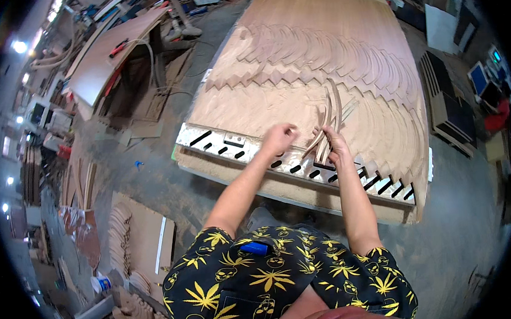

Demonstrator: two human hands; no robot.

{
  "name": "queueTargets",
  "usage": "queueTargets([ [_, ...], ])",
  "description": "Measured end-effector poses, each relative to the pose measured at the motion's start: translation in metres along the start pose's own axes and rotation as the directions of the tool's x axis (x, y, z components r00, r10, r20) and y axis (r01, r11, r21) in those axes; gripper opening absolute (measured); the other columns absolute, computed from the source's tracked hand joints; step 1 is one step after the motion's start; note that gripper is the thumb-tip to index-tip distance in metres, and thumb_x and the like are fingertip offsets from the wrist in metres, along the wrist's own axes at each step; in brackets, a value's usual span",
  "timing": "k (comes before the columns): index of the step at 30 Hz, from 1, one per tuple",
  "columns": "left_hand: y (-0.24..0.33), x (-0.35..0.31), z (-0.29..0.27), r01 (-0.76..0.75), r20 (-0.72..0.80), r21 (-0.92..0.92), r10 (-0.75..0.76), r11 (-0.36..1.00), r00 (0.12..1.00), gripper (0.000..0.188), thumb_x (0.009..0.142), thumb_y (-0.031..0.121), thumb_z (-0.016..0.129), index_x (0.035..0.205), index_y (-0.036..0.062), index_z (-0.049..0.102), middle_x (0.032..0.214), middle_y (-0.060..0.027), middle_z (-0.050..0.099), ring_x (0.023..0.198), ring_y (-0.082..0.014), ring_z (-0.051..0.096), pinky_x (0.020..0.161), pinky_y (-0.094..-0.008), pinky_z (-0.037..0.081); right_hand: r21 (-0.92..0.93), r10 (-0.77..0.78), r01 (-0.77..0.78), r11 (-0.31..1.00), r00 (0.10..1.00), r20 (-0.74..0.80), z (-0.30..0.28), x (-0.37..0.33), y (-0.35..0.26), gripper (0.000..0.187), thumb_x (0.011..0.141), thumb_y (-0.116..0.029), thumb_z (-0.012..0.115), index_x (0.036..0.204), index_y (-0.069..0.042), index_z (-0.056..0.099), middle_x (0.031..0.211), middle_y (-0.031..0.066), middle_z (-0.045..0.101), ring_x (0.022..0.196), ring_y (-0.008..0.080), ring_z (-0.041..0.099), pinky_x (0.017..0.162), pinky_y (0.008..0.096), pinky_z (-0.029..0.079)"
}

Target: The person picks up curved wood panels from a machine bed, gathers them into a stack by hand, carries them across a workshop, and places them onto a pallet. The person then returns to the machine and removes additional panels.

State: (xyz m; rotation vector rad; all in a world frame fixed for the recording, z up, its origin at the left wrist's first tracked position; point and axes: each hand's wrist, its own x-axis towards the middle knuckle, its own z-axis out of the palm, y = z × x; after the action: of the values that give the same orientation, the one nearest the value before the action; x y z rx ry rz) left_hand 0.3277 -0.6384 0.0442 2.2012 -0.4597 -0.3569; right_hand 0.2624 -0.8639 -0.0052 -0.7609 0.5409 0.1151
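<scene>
My right hand [338, 145] is closed around a bundle of thin, curved wooden strips [335, 107]. Several strips fan out above the fist, and a few shorter ends poke out below it. To its left, my left hand [281, 139] hovers over the sawdust with its fingers curled in; whether anything small is between them is hidden. Both hands are above the near end of a large wooden panel [317, 8], where a metal strip with dark slots [255, 157] runs along the edge. Sawdust [247, 105] covers this end of the panel.
Rows of curved cut pieces [302, 49] lie across the panel beyond my hands. A second table [114, 57] with a red tool [118, 48] stands at the far left. Stacked dark boards [449, 99] are on the right. More curved pieces [121, 234] lie on a board at the lower left.
</scene>
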Motion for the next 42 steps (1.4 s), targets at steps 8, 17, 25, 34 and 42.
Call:
queueTargets([
  [8, -0.096, 0.177, -0.114, 0.103, -0.438, 0.565, 0.192, 0.819, 0.878, 0.038, 0.091, 0.034, 0.067, 0.116, 0.0055, 0.067, 0.119, -0.0163, 0.062, 0.117, -0.0365, 0.056, 0.099, -0.0514, 0.045, 0.157, -0.043, 0.073, 0.985, 0.981, -0.187, 0.044, -0.031, 0.045, 0.034, 0.093, -0.017, 0.069, 0.122, 0.001, 0.063, 0.111, 0.0147, 0.070, 0.103, 0.0285, 0.069, 0.089, 0.0506, 0.060],
  [17, -0.107, 0.181, -0.120, -0.063, -0.208, 0.274, 0.124, 0.960, 0.970, 0.026, 0.093, 0.026, 0.063, 0.103, 0.0059, 0.074, 0.100, -0.0200, 0.068, 0.093, -0.0385, 0.066, 0.084, -0.0482, 0.053, 0.309, -0.155, 0.201, 0.930, 0.974, -0.168, 0.104, -0.022, 0.061, 0.057, 0.089, -0.028, 0.072, 0.135, -0.002, 0.052, 0.136, 0.0152, 0.060, 0.127, 0.0285, 0.057, 0.105, 0.0427, 0.050],
  [25, -0.090, 0.075, -0.094, -0.552, 0.214, -0.016, 0.542, 0.834, 0.813, 0.022, 0.086, 0.022, 0.071, 0.104, 0.0115, 0.077, 0.097, -0.0135, 0.069, 0.087, -0.0330, 0.067, 0.078, -0.0430, 0.054, 0.366, -0.181, 0.248, 0.897, 0.961, -0.209, 0.114, 0.023, 0.061, 0.068, 0.084, -0.036, 0.075, 0.136, -0.002, 0.048, 0.141, 0.0150, 0.055, 0.128, 0.0337, 0.056, 0.105, 0.0494, 0.049],
  [34, -0.107, 0.136, -0.121, -0.569, 0.355, -0.009, 0.534, 0.823, 0.767, 0.045, 0.083, 0.024, 0.075, 0.126, 0.0107, 0.066, 0.121, -0.0153, 0.064, 0.105, -0.0327, 0.064, 0.091, -0.0439, 0.053, 0.297, -0.280, 0.392, 0.871, 0.892, -0.356, 0.117, -0.015, 0.073, 0.061, 0.085, -0.030, 0.075, 0.135, -0.002, 0.055, 0.132, 0.0110, 0.061, 0.125, 0.0280, 0.058, 0.103, 0.0503, 0.047],
  [42, -0.120, 0.226, -0.169, -0.199, 0.091, 0.725, 0.195, 0.659, 0.977, 0.052, 0.083, 0.038, 0.076, 0.128, 0.0140, 0.065, 0.142, -0.0070, 0.056, 0.134, -0.0313, 0.047, 0.111, -0.0537, 0.037, 0.283, -0.384, 0.552, 0.785, 0.790, -0.477, 0.056, -0.113, 0.059, 0.050, 0.086, -0.032, 0.072, 0.129, -0.008, 0.063, 0.125, 0.0090, 0.067, 0.116, 0.0245, 0.063, 0.097, 0.0474, 0.052],
])
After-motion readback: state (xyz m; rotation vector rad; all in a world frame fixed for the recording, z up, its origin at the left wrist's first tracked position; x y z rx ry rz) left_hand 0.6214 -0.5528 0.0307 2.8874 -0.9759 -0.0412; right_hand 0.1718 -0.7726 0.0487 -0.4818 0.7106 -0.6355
